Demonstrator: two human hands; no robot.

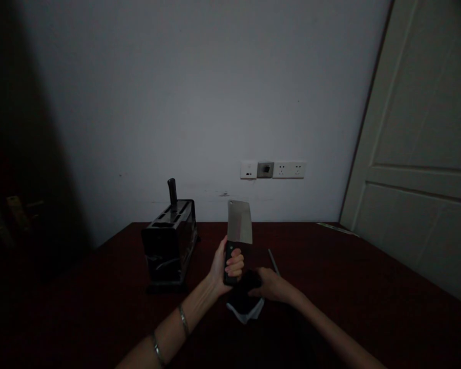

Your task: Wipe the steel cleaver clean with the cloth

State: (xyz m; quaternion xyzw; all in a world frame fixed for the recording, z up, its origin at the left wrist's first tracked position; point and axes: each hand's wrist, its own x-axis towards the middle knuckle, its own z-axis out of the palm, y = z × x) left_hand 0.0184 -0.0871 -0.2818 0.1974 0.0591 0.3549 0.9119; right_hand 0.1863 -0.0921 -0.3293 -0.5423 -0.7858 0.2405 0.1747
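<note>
My left hand (226,266) is closed round the black handle of a cleaver (239,222), holding it upright with the wide steel blade pointing up. Just right of it, my right hand (271,285) rests on a dark cloth (244,302) with a pale edge that lies on the dark red table (349,287); its fingers seem curled over the cloth. A thin dark rod-like tool (273,262) lies on the table just behind my right hand.
A dark metal knife block (171,243) stands at the left of the table with one black knife handle (172,192) sticking up. Wall sockets (272,169) sit on the white wall behind. A pale door (422,169) is at the right.
</note>
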